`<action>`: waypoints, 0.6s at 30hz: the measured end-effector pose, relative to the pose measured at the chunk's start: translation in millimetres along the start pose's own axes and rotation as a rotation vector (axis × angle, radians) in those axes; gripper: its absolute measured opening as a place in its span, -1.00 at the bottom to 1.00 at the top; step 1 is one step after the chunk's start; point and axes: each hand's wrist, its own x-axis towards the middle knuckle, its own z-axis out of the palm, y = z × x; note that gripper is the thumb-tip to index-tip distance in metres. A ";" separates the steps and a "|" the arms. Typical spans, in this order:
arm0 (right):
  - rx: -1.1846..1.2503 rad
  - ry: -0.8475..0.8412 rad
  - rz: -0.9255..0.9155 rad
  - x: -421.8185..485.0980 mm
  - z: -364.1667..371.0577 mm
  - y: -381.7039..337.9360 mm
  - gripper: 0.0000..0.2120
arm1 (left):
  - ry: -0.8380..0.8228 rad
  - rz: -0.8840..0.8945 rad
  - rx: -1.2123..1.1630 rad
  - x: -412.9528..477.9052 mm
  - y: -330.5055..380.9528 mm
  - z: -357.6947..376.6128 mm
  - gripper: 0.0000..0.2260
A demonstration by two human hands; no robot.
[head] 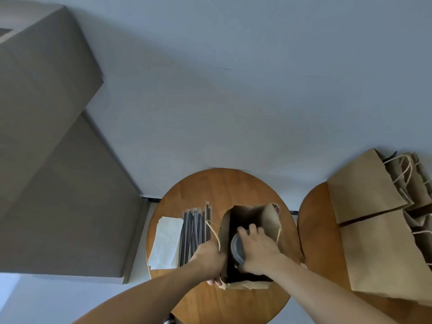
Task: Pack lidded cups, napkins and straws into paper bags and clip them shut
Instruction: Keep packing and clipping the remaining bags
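Observation:
An open brown paper bag (pixel 268 218) stands on the round wooden table (pixel 222 185). My right hand (pixel 259 249) grips a lidded cup (pixel 236 250) from above, at the bag's mouth and partly inside it. My left hand (pixel 209 260) holds the bag's left rim, beside its twine handle. To the left of the bag lie several wrapped black straws (pixel 195 232) and a stack of white napkins (pixel 166 242). The cup's body is hidden inside the bag.
A second wooden table (pixel 318 230) at the right carries several brown paper bags (pixel 364 192) lying on their sides. Large cardboard boxes (pixel 46 136) stand at the left against a pale wall.

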 end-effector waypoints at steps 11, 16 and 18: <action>-0.007 -0.030 0.106 41.7 88.6 -12.6 -0.13 | 0.071 0.032 0.147 -2.3 -10.7 2.4 -0.88; -0.008 0.003 0.118 39.3 98.8 -7.4 -0.12 | 0.092 0.075 0.223 -9.3 -9.4 7.9 -0.86; 0.007 0.002 0.123 38.7 99.2 -6.5 -0.09 | 0.104 0.082 0.245 -11.4 -8.4 8.7 -0.84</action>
